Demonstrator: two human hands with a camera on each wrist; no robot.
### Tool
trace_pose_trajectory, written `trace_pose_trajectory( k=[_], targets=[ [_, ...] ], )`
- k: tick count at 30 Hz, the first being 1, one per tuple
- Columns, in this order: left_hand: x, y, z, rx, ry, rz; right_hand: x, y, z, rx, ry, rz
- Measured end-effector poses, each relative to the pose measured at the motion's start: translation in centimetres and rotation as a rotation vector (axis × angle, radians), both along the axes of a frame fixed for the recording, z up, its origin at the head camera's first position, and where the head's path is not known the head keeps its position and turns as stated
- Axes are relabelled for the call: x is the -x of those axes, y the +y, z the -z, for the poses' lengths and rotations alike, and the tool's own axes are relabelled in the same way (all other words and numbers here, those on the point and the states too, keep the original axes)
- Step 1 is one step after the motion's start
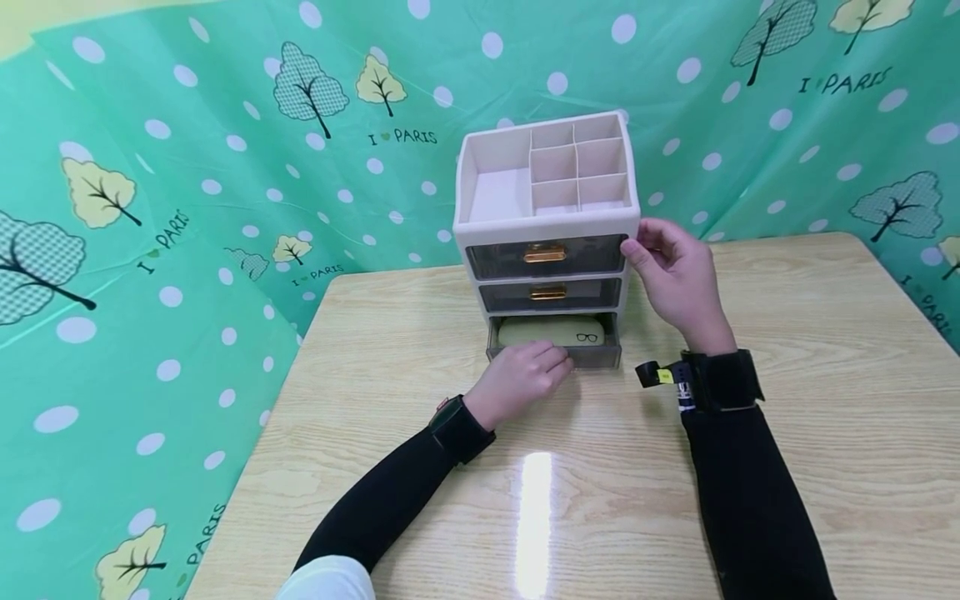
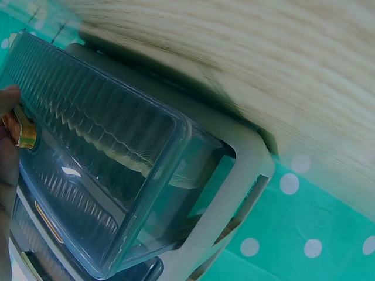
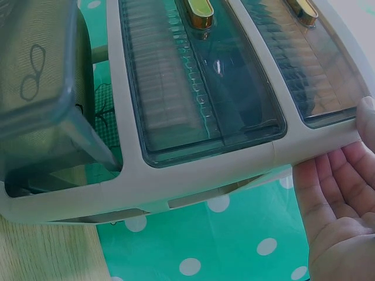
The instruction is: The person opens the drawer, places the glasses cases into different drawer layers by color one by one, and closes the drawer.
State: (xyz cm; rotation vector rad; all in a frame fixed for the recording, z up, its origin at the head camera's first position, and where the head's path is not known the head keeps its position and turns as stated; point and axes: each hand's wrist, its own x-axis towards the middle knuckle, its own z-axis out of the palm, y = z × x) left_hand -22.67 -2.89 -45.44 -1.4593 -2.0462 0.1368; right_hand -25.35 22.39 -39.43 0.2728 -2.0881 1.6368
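Observation:
A white desktop organizer (image 1: 547, 223) with three smoky clear drawers stands at the back of the table. Its bottom drawer (image 1: 596, 357) is pulled out, and a pale green glasses case (image 1: 551, 331) with a small glasses drawing lies inside. In front of that drawer, my left hand (image 1: 519, 382) pinches its gold handle (image 2: 23, 129), which the fingers hide in the head view. My right hand (image 1: 678, 279) holds the organizer's right side near the top, thumb (image 3: 367, 120) at the front edge and fingers along the side wall. The middle drawer (image 1: 588, 295) and top drawer (image 1: 588, 255) are closed.
Divided compartments (image 1: 577, 171) form the organizer's top. A green dotted cloth (image 1: 375, 192) with tree prints hangs behind and to the left of the wooden table (image 1: 600, 500). A loose strap end (image 1: 651, 374) sticks out from the right wristband.

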Motion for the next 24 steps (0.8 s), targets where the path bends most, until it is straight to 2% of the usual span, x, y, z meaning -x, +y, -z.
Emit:
trace_pose_trajectory(
  k=[12,24],
  targets=[
    [0.4,0.1,0.0,0.006,-0.013,-0.013,0.0,0.0,0.0,0.001,0.001,-0.003],
    [1.3,0.4,0.0,-0.002,-0.054,-0.031,0.0,0.0,0.0,0.002,-0.001,-0.004]
  ],
)
